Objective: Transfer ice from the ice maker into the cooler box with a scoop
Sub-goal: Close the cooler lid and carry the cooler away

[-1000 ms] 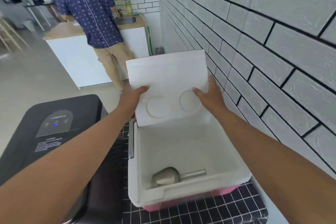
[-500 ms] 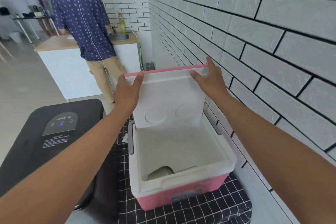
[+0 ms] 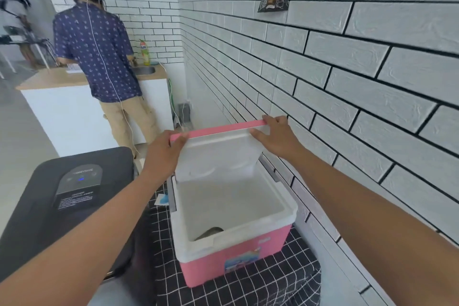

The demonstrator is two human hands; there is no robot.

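Observation:
A pink cooler box (image 3: 236, 256) with a white inside stands open on a black checked cloth. Its lid (image 3: 218, 154) is tipped up and back, white underside toward me. My left hand (image 3: 165, 150) grips the lid's left top corner and my right hand (image 3: 275, 135) grips its right top corner. A metal scoop (image 3: 210, 231) lies at the bottom of the box, mostly hidden behind the front wall. The black ice maker (image 3: 67, 196) sits to the left of the cooler with its lid down.
A white brick wall (image 3: 347, 97) runs close along the right of the cooler. Another person (image 3: 99, 57) stands with their back to me at a white counter (image 3: 62, 112) with a sink, farther back on the left. The black checked cloth (image 3: 248, 285) covers the surface.
The lid has swung further up and back, showing its pink edge. Both hands slid from its underside to its top corners. The view pulled back and up, so the scoop is now mostly hidden.

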